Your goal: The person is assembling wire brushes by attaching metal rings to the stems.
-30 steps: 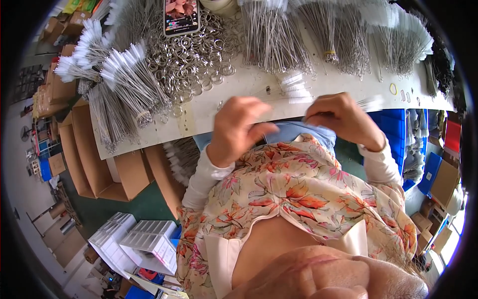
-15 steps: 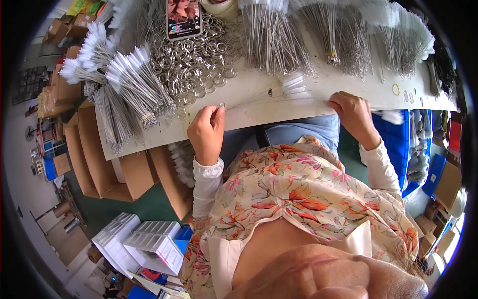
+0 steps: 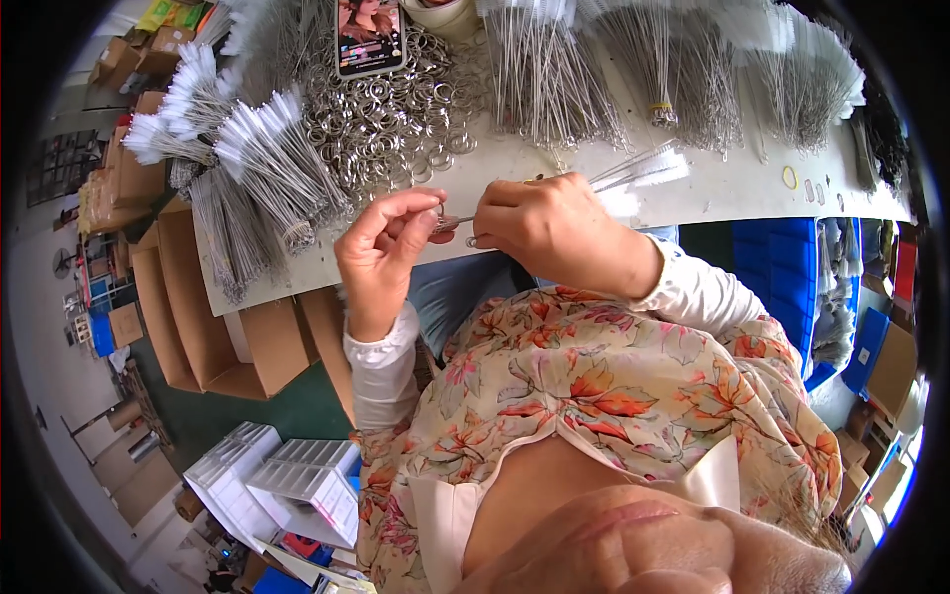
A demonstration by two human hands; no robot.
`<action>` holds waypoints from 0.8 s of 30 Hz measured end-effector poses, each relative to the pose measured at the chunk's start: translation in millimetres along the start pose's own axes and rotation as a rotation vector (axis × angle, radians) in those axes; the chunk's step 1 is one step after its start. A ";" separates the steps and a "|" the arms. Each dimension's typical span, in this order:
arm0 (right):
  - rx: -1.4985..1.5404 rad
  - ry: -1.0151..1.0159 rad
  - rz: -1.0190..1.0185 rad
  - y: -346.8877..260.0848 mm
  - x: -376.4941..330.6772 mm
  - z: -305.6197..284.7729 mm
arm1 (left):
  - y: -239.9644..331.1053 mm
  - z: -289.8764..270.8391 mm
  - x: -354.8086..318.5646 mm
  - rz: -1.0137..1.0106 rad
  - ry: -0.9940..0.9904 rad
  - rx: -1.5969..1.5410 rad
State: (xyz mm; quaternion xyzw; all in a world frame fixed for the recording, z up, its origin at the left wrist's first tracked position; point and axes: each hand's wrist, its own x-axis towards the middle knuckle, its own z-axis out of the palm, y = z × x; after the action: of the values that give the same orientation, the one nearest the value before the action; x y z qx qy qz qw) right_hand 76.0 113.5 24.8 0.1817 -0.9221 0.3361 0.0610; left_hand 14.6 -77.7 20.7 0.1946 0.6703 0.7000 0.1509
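Observation:
My left hand [image 3: 381,252] is closed in a pinch at the table's near edge, with a small metal ring [image 3: 441,210] at its fingertips. Close beside it, my right hand [image 3: 554,226] is closed around the thin wire stems of a few white-bristled wire brushes. Their bristle ends [image 3: 655,168] stick out past the back of my right hand. Wire ends reach toward my left fingertips, where both hands nearly meet. My right fingers hide most of the stems, so whether a stem passes through the ring is not clear.
A heap of metal rings [image 3: 396,124] lies beyond my left hand, under a phone [image 3: 370,38]. Bundles of wire brushes [image 3: 549,79] line the table's far side and left end [image 3: 267,168]. Cardboard boxes [image 3: 213,327] stand lower left; a blue bin [image 3: 772,262] stands right.
My right hand has swung left from the table's right part to beside my left hand, and now grips the brush stems. My left hand has turned, its fingers showing more.

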 end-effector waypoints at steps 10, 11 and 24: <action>0.299 -0.003 0.043 -2.2 -3.7 -10.4 | 9.3 -17.0 13.9 0.053 -0.263 -0.115; 0.354 -0.011 0.060 -1.8 -4.9 -9.9 | 8.0 -18.2 14.2 0.073 -0.293 -0.086; 0.570 -0.040 0.200 -7.3 -4.0 -9.0 | 1.9 -14.1 11.6 0.138 -0.211 -0.090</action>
State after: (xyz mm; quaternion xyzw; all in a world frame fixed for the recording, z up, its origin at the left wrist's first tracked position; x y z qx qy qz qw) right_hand 82.3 115.3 35.2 0.1062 -0.8049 0.5821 -0.0441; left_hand -2.1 -84.7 23.0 0.3060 0.6036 0.7138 0.1805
